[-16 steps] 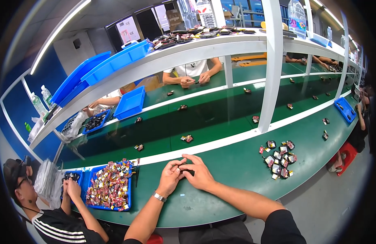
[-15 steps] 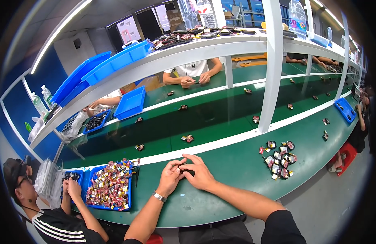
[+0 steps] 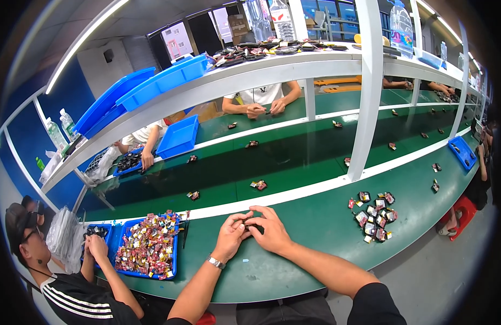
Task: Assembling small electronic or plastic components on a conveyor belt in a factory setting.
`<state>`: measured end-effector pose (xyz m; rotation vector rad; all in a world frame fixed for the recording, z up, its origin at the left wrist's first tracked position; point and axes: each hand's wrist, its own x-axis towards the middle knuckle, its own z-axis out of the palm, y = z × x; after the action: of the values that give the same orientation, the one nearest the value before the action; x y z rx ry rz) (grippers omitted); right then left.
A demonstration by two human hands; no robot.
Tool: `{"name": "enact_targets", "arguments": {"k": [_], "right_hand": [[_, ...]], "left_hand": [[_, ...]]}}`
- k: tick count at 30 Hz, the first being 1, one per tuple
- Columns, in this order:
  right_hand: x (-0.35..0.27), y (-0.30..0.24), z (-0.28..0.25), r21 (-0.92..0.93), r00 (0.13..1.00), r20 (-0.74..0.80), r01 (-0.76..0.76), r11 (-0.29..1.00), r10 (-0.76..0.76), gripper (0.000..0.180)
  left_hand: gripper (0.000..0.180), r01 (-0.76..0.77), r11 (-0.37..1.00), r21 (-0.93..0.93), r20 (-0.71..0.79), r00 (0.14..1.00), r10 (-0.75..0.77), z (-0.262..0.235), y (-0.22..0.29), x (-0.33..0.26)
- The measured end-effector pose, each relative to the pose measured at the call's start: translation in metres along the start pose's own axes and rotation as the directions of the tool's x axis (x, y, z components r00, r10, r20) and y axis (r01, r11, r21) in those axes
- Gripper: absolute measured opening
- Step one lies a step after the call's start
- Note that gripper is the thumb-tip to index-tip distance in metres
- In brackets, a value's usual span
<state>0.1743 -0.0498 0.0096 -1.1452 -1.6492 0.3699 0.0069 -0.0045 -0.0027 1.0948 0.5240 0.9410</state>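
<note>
Head view: small black part point(image 3: 258, 228) caught between both hands, neither one nearer

From my end, the relation that counts is a tight one. The part lies at the fingertips, where the left hand point(image 3: 230, 238) and the right hand point(image 3: 271, 232) come together. The left hand meets it from the left, thumb and fingers curled in close; the right hand meets it from the right, fingers arched over the far side and thumb on the near side. Both are drawn narrow, and I read both as gripping the part, though the fingers cover so much that I can't check each contact. Only a dark edge shows, so I can't tell which way its long axis runs. Nor can I judge whether the hands rest on the green counter point(image 3: 315, 238) or hang just over it.

Left of the hands, nearer the left one, I have a blue tray point(image 3: 176, 260) heaped with red, white and yellow pieces point(image 3: 147, 246); a thin black tool point(image 3: 186, 227) lies between the two, just beside the tray. Right of the hands and well apart, nearer the right one, is a loose cluster of black-cased assemblies point(image 3: 380, 221). Beyond the hands runs a white rail point(image 3: 215, 210), and past it a single assembly point(image 3: 258, 185) sits on a dark green strip point(image 3: 223, 179).
</note>
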Motion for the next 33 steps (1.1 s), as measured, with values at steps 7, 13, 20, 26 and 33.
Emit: {"name": "enact_targets", "arguments": {"k": [7,13,20,26,33], "right_hand": [[0.003,-0.01,-0.006,-0.055,0.989,-0.067,0.124,0.991,-0.128,0.019],[0.004,-0.006,-0.003,-0.151,0.975,-0.081,0.192,0.97,-0.205,0.018],[0.005,-0.005,0.0,-0.128,0.972,-0.118,0.19,0.973,-0.205,0.016],[0.004,0.0,0.004,0.086,0.993,-0.12,0.001,0.996,0.01,0.014],[0.004,-0.005,0.005,0.148,0.992,-0.114,-0.038,0.988,0.055,0.015]], "left_hand": [[0.022,0.019,0.999,-0.032,-0.017,1.0,-0.02,0.0,0.001,0.0],[0.024,0.044,0.999,-0.024,-0.032,0.998,-0.045,0.002,0.003,-0.001],[0.024,0.034,0.999,0.004,-0.05,0.998,-0.034,0.006,0.002,-0.001],[0.021,0.036,0.992,0.119,-0.142,0.99,-0.019,0.007,-0.001,0.002],[0.02,-0.053,0.977,0.206,-0.153,0.985,0.086,0.009,-0.005,-0.001]]}}
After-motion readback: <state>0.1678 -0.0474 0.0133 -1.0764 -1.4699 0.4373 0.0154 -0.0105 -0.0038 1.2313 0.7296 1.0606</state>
